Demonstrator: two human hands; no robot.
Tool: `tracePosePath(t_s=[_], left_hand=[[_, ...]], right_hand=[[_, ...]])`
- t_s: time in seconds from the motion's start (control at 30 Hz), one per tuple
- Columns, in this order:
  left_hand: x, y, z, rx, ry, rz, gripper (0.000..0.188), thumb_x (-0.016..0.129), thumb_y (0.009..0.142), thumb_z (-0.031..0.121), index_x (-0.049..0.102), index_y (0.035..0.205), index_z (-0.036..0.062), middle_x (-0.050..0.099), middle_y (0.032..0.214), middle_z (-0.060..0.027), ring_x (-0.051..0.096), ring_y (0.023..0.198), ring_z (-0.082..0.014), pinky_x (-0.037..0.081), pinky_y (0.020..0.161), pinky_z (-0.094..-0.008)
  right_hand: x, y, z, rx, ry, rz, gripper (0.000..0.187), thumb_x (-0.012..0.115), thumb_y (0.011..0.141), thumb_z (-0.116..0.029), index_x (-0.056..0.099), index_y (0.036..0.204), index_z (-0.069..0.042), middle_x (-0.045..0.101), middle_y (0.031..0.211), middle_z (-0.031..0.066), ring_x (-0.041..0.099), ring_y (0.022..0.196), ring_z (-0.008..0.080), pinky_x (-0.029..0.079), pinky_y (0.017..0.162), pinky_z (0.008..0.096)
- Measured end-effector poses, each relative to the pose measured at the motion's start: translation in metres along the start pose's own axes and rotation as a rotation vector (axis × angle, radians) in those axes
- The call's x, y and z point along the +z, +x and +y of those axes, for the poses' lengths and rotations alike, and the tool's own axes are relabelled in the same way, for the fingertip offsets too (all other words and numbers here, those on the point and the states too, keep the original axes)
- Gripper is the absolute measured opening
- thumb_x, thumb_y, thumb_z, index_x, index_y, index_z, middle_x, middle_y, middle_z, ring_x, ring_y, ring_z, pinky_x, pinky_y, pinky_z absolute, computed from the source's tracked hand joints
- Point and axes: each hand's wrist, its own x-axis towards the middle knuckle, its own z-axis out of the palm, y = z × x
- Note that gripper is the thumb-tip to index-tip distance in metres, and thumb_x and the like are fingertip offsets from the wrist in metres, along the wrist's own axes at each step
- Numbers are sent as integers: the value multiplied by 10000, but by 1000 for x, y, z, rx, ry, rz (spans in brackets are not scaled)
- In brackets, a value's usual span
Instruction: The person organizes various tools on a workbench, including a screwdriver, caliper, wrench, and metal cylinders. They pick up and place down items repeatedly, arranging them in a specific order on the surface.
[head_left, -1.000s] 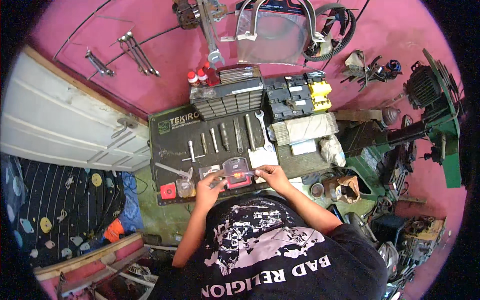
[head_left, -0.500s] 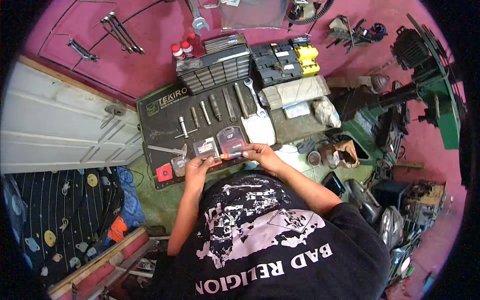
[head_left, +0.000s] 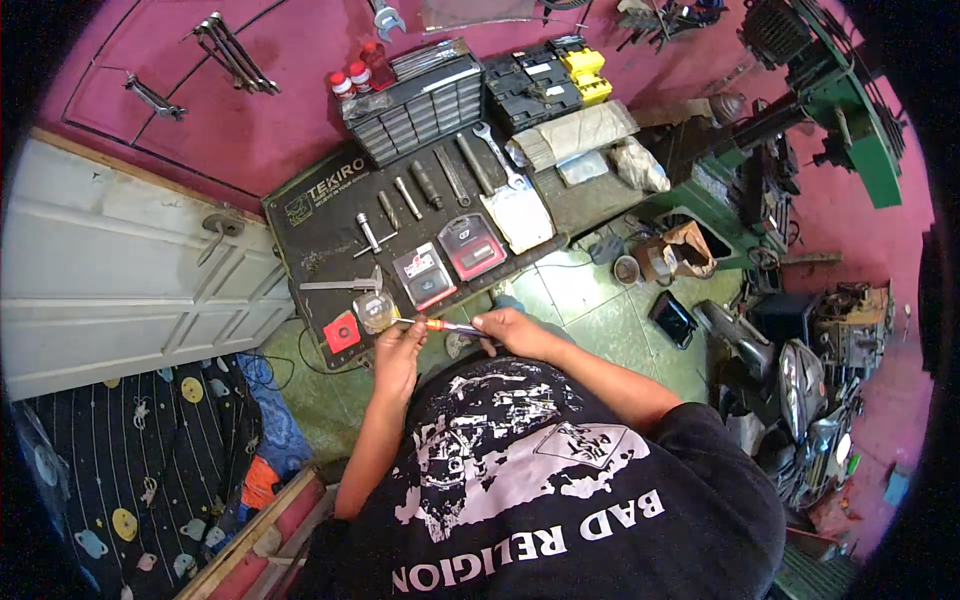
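Note:
A slim pen-like tool (head_left: pixel 437 324) with a pale tip, an orange band and a dark purplish barrel lies level between my hands, just off the bench's near edge; its exact kind is unclear. My left hand (head_left: pixel 398 352) pinches it at the pale end. On the barrel end, my right hand (head_left: pixel 515 332) closes with thumb and fingers. Nearest to them on the bench are a round clear container (head_left: pixel 374 311), a red square piece (head_left: pixel 342 331) with a dark centre, and two flat packages, one grey-topped (head_left: pixel 427 275) and one red and black (head_left: pixel 472 247). A caliper (head_left: pixel 335 286) rests farther left.
On the dark bench mat (head_left: pixel 325 245) lie a T-handle socket wrench (head_left: pixel 371 236), several rod-like tools and a combination wrench (head_left: pixel 500 158). Behind them stands a drawer cabinet (head_left: pixel 420 115). A green machine (head_left: pixel 860 150) stands right, a white door (head_left: pixel 140 270) left.
My view has shifted, and the bench sits a little differently in it. My hands, still holding the pen-like tool, have drawn back from above the packages to the near side of the bench edge.

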Motion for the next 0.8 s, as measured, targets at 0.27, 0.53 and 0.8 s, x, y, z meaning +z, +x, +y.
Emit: tracePosePath(t_s=[0.27,0.53,0.8], left_hand=[[-21,-8,-6,-5,36,-37,119,721,972,83,728,1084,42,739,1002,-33,650,873,-116,516,793,-269],[-17,-6,-9,-27,54,-16,91,723,961,56,718,1048,33,723,984,-53,642,862,-122,508,775,-266],[46,33,-25,-9,19,51,85,774,935,112,723,957,48,703,860,-11,581,742,-80,436,696,-226]], right_hand=[[22,-18,13,-174,-8,292,186,762,932,-103,747,1108,-45,679,827,-39,545,756,50,462,696,248],[-5,-20,20,-161,-47,288,238,687,1014,-237,732,1067,-10,686,838,-25,562,748,66,473,724,263],[-79,-29,17,-123,-132,223,227,736,976,-230,728,982,-4,656,773,-15,544,738,76,465,678,294]])
